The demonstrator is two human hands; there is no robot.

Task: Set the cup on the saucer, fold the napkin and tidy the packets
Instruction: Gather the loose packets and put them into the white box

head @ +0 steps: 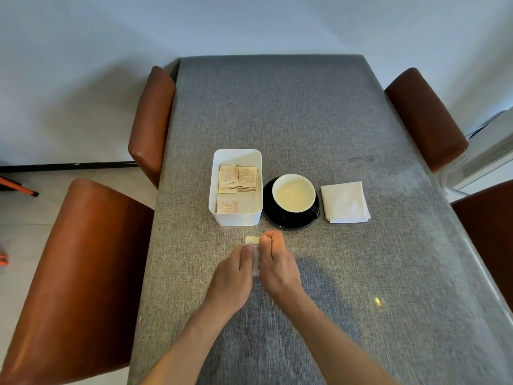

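A black cup (294, 193) with a white inside stands on a black saucer (270, 215) at the table's middle. To its right lies a folded white napkin (345, 202). Left of the saucer a white bin (236, 155) holds several beige packets (238, 177). In front of the bin, my left hand (231, 276) and my right hand (274, 262) are pressed together on loose packets (252, 240) lying on the table. Both hands' fingers close on them and hide most of them.
The table (305, 120) has a grey woven cloth. Brown padded chairs stand on both sides: two on the left (151, 118) (83, 273), two on the right (424, 118) (488, 232). A white wall is behind the far edge.
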